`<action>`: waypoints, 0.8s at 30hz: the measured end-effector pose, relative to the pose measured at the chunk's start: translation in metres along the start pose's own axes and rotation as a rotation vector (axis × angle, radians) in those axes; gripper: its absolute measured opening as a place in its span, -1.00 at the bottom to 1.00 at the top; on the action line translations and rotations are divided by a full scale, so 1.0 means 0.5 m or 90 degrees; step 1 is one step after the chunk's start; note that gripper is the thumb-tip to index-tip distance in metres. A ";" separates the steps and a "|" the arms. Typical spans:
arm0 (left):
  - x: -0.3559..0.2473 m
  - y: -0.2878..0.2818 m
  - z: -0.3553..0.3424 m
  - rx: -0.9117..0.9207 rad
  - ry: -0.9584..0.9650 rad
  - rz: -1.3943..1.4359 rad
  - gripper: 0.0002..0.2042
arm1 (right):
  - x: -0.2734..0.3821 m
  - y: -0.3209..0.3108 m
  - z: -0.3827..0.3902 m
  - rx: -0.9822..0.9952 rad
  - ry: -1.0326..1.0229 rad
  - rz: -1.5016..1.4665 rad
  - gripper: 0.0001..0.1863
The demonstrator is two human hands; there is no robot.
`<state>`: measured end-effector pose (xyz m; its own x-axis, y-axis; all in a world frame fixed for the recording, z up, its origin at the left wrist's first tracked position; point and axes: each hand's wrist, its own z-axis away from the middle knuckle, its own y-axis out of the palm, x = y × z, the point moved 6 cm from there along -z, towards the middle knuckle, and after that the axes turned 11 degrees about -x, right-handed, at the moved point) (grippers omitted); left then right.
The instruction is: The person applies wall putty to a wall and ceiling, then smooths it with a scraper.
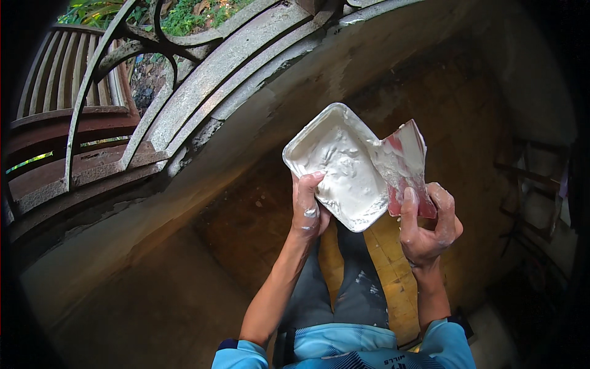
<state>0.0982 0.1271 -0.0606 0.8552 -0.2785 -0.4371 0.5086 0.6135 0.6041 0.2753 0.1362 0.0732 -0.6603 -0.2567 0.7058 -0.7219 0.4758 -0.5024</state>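
Stands over a dim floor [392, 289], yellowish-brown near the legs, beside a stained wall [246, 150] on the far left. Meets, along the wall's top, a rough grey ledge [224, 58] carrying a curved metal grille [126, 50]. Shows, past that at far left, slatted wood [61, 80] and, beyond, green plants [184, 15]. Wears dark trousers [362, 292] with pale smears and a light blue shirt [344, 337].

Reaches both bare forearms up from the near side, the left slanting far and to the right, the right running almost straight ahead. Holds a white tray [307, 136] in front of the legs, tilted so that its inside faces up into view. Grips its near left edge with the left hand [307, 212], thumb over the rim, fingers mostly hidden beneath. Pinches a red scraper [408, 169], coated in white, in the right hand [433, 230], thumb flat on the near face, other fingers bent behind and to the right. Overlaps tray and scraper at the tray's right edge; cannot tell whether touching. Spreads white paste [350, 169] thickly across the tray's inside, with small dabs on the left thumb and wrist.
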 end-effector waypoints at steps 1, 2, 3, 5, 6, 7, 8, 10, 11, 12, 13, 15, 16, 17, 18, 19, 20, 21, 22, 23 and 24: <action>0.000 0.001 0.000 -0.001 0.000 -0.002 -0.42 | -0.004 0.001 0.002 0.000 -0.002 -0.012 -0.76; 0.001 0.004 0.001 -0.003 -0.004 -0.005 -0.40 | -0.009 0.003 0.003 -0.001 -0.001 -0.013 -0.76; 0.000 0.005 0.003 -0.005 -0.006 -0.007 -0.39 | -0.009 0.004 0.002 -0.005 -0.011 -0.025 -0.75; 0.003 0.000 0.000 0.003 -0.005 -0.015 -0.38 | -0.009 0.007 -0.001 -0.010 -0.021 -0.037 -0.75; 0.004 0.002 0.000 0.012 -0.005 -0.022 -0.38 | -0.012 0.008 -0.004 -0.014 -0.007 -0.041 -0.75; 0.004 0.005 0.002 0.012 -0.005 -0.023 -0.38 | -0.016 0.009 -0.007 -0.019 0.007 -0.044 -0.75; 0.004 0.014 0.007 0.030 -0.002 -0.037 -0.36 | -0.018 0.012 -0.014 -0.019 0.008 -0.045 -0.75; 0.007 0.032 0.014 0.047 0.005 -0.055 -0.32 | -0.013 0.014 -0.034 -0.028 -0.031 -0.051 -0.76; 0.010 0.038 0.016 0.049 0.004 -0.056 -0.32 | -0.016 0.016 -0.038 -0.029 -0.031 -0.050 -0.76; 0.013 0.040 0.018 0.032 0.013 -0.077 -0.29 | -0.019 0.017 -0.040 -0.035 -0.026 -0.056 -0.76; 0.015 0.040 0.019 0.016 0.021 -0.099 -0.27 | -0.023 0.018 -0.042 -0.042 -0.020 -0.062 -0.77; 0.020 0.038 0.020 0.019 0.018 -0.097 -0.24 | -0.030 0.021 -0.045 -0.041 -0.014 -0.067 -0.77; 0.022 0.035 0.021 0.020 0.022 -0.117 -0.24 | -0.034 0.023 -0.045 -0.038 -0.007 -0.072 -0.78; 0.024 0.032 0.021 0.021 0.027 -0.136 -0.23 | -0.036 0.026 -0.044 -0.039 -0.005 -0.074 -0.78; 0.028 0.031 0.019 0.023 0.027 -0.136 -0.23 | -0.038 0.025 -0.045 -0.035 0.003 -0.078 -0.77; 0.028 0.029 0.018 0.023 0.051 -0.147 -0.30 | -0.040 0.025 -0.047 -0.032 0.011 -0.083 -0.76; 0.027 0.030 0.018 0.023 0.076 -0.157 -0.36 | -0.043 0.022 -0.049 -0.034 0.011 -0.082 -0.76; 0.028 0.034 0.020 0.024 0.075 -0.158 -0.36 | -0.049 0.019 -0.050 -0.030 0.019 -0.104 -0.76; 0.027 0.036 0.023 0.012 0.064 -0.165 -0.37 | -0.055 0.017 -0.052 -0.026 0.027 -0.126 -0.76; 0.029 0.037 0.025 0.000 0.052 -0.172 -0.37 | -0.060 0.013 -0.056 -0.028 0.028 -0.126 -0.76; 0.030 0.037 0.025 0.001 0.052 -0.174 -0.37 | -0.059 0.010 -0.062 -0.029 -0.001 -0.139 -0.76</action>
<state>0.1216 0.1251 -0.0478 0.6760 -0.3723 -0.6360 0.7188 0.5232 0.4578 0.2975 0.1720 0.0654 -0.4901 -0.3582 0.7947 -0.8374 0.4466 -0.3151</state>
